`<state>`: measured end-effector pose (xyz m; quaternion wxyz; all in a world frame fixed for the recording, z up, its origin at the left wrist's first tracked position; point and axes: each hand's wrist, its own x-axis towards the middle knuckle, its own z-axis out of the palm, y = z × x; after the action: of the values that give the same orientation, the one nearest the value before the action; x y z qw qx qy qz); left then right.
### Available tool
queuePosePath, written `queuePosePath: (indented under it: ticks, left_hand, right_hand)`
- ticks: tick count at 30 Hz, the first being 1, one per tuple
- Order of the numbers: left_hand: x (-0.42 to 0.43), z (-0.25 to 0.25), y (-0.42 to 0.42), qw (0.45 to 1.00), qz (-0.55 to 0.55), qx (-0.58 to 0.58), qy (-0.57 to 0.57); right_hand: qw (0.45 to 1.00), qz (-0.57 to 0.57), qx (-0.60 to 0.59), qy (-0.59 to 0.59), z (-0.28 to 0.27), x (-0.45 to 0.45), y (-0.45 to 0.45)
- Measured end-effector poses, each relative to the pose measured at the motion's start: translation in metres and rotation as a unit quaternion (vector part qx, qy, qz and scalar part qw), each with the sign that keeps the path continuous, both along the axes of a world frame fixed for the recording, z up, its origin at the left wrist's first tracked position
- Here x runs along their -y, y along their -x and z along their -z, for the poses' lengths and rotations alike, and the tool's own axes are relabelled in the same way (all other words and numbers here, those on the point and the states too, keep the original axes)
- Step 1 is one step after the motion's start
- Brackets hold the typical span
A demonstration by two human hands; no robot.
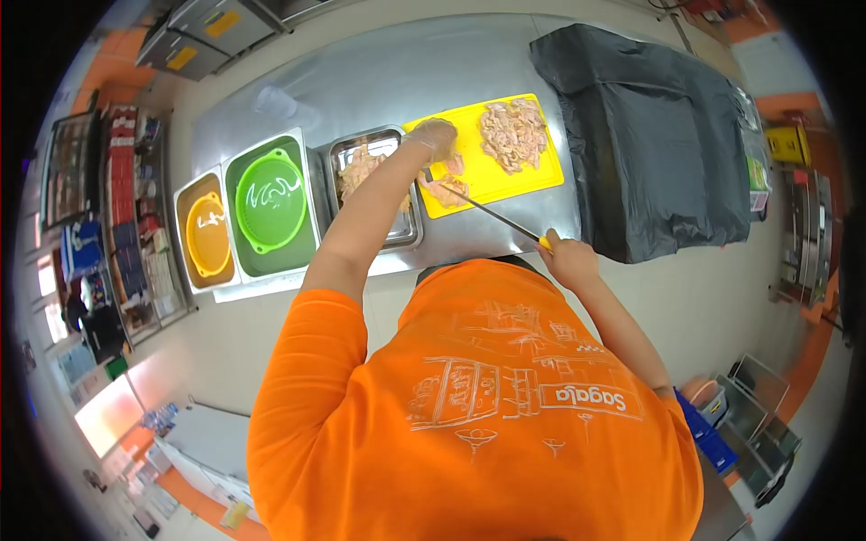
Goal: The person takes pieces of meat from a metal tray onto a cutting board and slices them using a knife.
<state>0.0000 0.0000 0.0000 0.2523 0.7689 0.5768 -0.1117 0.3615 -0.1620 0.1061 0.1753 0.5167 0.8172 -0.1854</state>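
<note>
Fingers of the right hand (574, 262) were wrapped closed around the yellow handle (545, 242) of a knife (494, 214), at about five o'clock from the middle of a yellow cutting board (487, 187), twelve o'clock pointing away from the wearer. Its dark, slender blade ran from the grip toward ten o'clock, and its far end met a flattened piece of pale pink meat (448, 192) lying on the board between seven and eight o'clock. Just beyond this lay a smaller scrap (455, 164). At ten o'clock on the board was the left hand (432, 137), in a clear glove; its fingers were largely hidden, and whether they were spread, pressed together or pinching meat could not be told. A heap of cut meat (513, 135) occupied the board at one to two o'clock. Beside the board, near nine o'clock, a steel tray (401, 242) held more meat, partly covered by the left forearm (361, 209). At three o'clock, a black plastic sheet (663, 144) was draped over part of the steel table (469, 63). Farther out, between eight and nine o'clock, sat a green basket (271, 221), then an orange basket (208, 239). Shelving (135, 216) stood farthest off, near nine o'clock.
</note>
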Motion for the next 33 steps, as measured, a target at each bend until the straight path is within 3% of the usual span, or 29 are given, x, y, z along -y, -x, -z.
queuePosePath:
  ticks: [2, 5, 8, 11, 14, 17, 20, 23, 26, 29, 31, 33]
  left_hand:
    - [-0.004, -0.031, -0.003, 0.996, -0.023, 0.042, 0.08]
    - [-0.012, -0.063, 0.003, 0.99, -0.069, 0.125, 0.025]
    - [-0.001, -0.132, -0.01, 0.983, -0.091, 0.133, 0.086]
    - [-0.007, -0.115, -0.004, 0.979, -0.096, 0.172, 0.051]
    - [-0.008, -0.154, -0.009, 0.974, -0.14, 0.176, -0.031]
    - [-0.016, -0.156, -0.002, 0.962, -0.155, 0.224, 0.003]
    - [-0.018, -0.132, -0.008, 0.954, -0.158, 0.25, 0.045]
    - [-0.024, -0.091, -0.021, 0.985, -0.061, 0.157, 0.033]
    - [-0.03, 0.002, -0.011, 0.959, -0.05, 0.277, 0.039]
    - [-0.018, 0.007, -0.014, 0.962, -0.02, 0.274, -0.001]
    - [0.0, -0.003, -0.02, 0.96, -0.107, 0.257, 0.038]
    - [0.02, -0.012, -0.036, 0.903, -0.31, 0.266, 0.136]
  right_hand:
    - [1.0, 0.01, 0.012, -0.002, 0.008, 0.005, 0.009]
    - [0.999, 0.043, -0.013, 0.023, 0.02, 0.011, 0.016]
    - [0.997, 0.063, -0.032, 0.019, 0.029, 0.022, 0.009]
    - [0.996, 0.07, -0.052, 0.018, 0.041, 0.03, 0.012]
    - [0.994, 0.088, -0.041, 0.053, 0.036, 0.029, 0.013]
    - [0.992, 0.091, -0.062, 0.058, 0.042, 0.028, 0.008]
    - [0.99, 0.097, -0.067, 0.075, 0.025, 0.025, 0.008]
    - [0.98, 0.131, -0.118, 0.089, 0.01, 0.027, -0.004]
    - [0.967, 0.191, -0.146, 0.078, -0.003, 0.029, -0.019]
    - [0.95, 0.241, -0.186, 0.069, -0.012, 0.03, -0.03]
    - [0.944, 0.255, -0.202, 0.061, -0.012, 0.027, -0.027]
    - [0.942, 0.254, -0.215, 0.051, -0.008, 0.022, -0.018]
